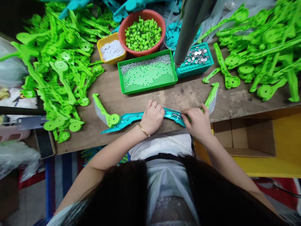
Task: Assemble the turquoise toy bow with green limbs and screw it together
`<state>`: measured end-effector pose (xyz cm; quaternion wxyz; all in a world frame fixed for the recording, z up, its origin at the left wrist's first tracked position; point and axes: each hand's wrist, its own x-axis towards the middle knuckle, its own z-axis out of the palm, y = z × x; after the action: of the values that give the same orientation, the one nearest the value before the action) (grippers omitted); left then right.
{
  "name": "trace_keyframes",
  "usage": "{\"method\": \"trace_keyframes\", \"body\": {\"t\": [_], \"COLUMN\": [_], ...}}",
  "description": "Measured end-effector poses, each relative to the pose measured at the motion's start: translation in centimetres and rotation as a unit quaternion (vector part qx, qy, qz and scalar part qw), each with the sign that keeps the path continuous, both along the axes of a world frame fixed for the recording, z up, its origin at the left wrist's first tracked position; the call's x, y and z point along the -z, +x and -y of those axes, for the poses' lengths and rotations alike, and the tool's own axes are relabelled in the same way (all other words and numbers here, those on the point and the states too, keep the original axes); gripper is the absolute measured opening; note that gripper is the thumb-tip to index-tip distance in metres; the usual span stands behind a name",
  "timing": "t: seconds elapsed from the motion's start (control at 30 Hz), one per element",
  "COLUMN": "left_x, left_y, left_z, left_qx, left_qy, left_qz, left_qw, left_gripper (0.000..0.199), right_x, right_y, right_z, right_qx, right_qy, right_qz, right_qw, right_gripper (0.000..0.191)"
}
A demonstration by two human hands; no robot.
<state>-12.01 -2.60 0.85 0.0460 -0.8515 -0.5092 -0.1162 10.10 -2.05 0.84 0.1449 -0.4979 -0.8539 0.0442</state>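
Observation:
A curved blue plastic shell (131, 118), open side up, lies along the table's near edge. A green arm with a round hub (114, 119) sits on its left end. My left hand (152, 117) is closed over the middle of the shell. My right hand (198, 122) bends its fingers round the joint at the shell's right end, where a second green arm (213, 94) sticks out beyond it; the hub there is hidden under the hand. Between my hands, a small metal-looking part and thin wires (175, 115) show inside the shell.
Green arms are heaped at left (61, 66) and right (265, 53). A green tray of screws (148, 90), a red bowl of green pieces (122, 34), a yellow tub (101, 47) and a teal basket of metal discs (195, 69) stand behind. A grey post (188, 31) rises beside them.

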Motion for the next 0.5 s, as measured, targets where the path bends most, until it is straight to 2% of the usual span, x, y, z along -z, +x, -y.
{"method": "trace_keyframes", "body": {"t": [0.13, 0.3, 0.4, 0.5], "left_x": [0.2, 1.1, 1.4, 1.5], "left_y": [-1.1, -3.2, -3.8, -3.8], "left_z": [-0.8, -1.1, -1.3, -1.3], "left_qx": [-0.011, -0.014, 0.001, 0.002], "left_qy": [-0.088, -0.195, -0.204, -0.183], "left_qz": [0.078, 0.244, 0.281, 0.285], "left_qw": [0.993, 0.950, 0.938, 0.941], "left_gripper": [0.027, 0.019, 0.017, 0.017], "right_x": [-0.1, -0.1, -0.1, 0.0], "right_y": [0.0, 0.1, 0.1, 0.2], "right_z": [-0.1, -0.3, -0.4, -0.4], "right_qx": [0.002, 0.001, -0.002, -0.001], "right_qy": [-0.005, -0.018, -0.019, -0.016], "right_qz": [-0.003, -0.008, -0.004, -0.002], "right_qw": [1.000, 1.000, 1.000, 1.000], "right_gripper": [0.015, 0.016, 0.016, 0.016]}}
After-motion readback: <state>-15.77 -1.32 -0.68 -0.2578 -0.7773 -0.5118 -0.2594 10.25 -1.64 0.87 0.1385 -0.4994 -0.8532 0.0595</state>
